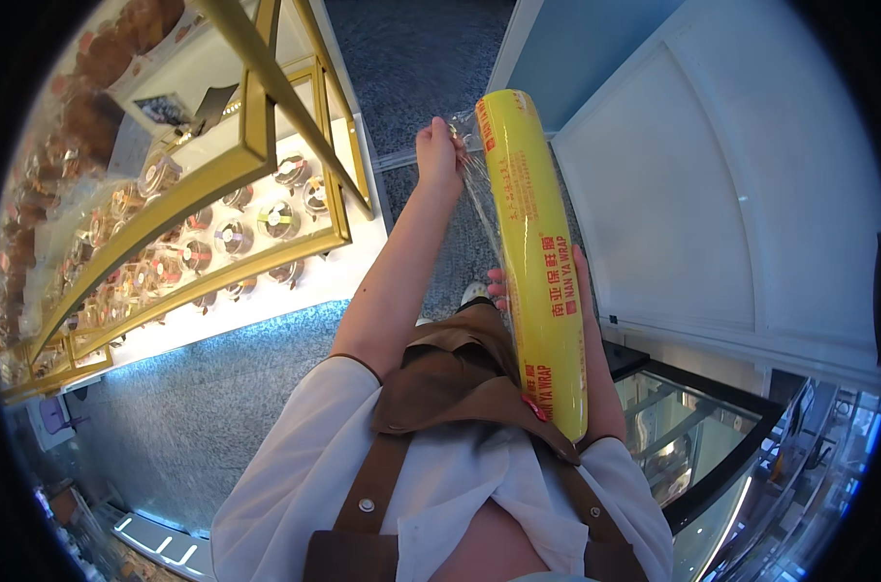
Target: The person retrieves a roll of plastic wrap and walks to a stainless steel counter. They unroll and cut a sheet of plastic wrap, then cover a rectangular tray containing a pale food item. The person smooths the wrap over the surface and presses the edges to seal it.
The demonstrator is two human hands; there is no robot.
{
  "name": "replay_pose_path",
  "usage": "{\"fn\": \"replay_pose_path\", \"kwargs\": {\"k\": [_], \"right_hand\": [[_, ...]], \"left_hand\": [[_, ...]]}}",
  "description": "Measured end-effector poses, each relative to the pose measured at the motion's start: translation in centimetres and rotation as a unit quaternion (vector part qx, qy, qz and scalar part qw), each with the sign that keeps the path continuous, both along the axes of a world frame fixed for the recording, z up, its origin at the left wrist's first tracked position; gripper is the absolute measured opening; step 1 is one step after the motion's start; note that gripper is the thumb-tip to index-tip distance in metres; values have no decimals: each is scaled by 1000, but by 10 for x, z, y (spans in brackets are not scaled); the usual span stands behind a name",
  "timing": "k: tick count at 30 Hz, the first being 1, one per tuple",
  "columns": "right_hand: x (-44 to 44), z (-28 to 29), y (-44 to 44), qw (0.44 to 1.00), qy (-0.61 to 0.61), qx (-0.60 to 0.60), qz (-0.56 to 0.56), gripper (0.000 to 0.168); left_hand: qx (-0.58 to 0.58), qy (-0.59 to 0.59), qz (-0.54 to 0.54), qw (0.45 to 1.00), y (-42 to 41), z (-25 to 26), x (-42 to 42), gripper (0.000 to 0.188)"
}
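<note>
A large roll of cling film in yellow printed Nan Ya wrapping (538, 262) lies lengthwise before me, its near end by my chest. Under it, my right hand (584, 287) cradles the roll, with fingertips showing past its left edge and the thumb side along its right; the palm is hidden. At the far end, my left hand (439, 154) pinches a bunched piece of clear plastic film (469, 131). From there the film stretches along the roll's left side.
To my left stands a gold-framed display case (258, 145) with lidded clear tubs (233, 236) on a lit white shelf. White panels (658, 189) rise on the right, above a black-framed glass case (702, 415). Grey carpet-like flooring (193, 415) runs below; my brown apron (447, 396) is close under the roll.
</note>
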State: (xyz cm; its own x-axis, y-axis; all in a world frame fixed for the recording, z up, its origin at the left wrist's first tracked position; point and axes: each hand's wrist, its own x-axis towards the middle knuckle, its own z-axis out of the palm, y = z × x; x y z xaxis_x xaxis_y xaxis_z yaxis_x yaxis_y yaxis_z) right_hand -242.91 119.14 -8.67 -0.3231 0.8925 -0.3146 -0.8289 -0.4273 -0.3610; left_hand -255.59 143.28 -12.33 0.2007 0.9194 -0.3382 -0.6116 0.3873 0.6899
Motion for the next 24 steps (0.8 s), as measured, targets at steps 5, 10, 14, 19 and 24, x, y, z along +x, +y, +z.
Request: {"fn": "replay_pose_path", "kwargs": {"k": [5,10,14,19,24], "right_hand": [[57,-28,146,997,37,10,64,92],[112,-47,294,988,65,12,136,91],[133,-52,398,985,52,11,165,87],[153,-60,514,987,-1,-51,150,84],[153,-76,644,993,-28,-27,114,78]], "left_hand": [[-171,-181,-126,960,100,-43,36,84],[-115,-206,-147,961,185,-59,57,69],[-32,-200,-82,976,254,-80,66,35],[-48,97,107,988,348,-64,101,13],[-10,205,151,967,492,-82,112,22]]}}
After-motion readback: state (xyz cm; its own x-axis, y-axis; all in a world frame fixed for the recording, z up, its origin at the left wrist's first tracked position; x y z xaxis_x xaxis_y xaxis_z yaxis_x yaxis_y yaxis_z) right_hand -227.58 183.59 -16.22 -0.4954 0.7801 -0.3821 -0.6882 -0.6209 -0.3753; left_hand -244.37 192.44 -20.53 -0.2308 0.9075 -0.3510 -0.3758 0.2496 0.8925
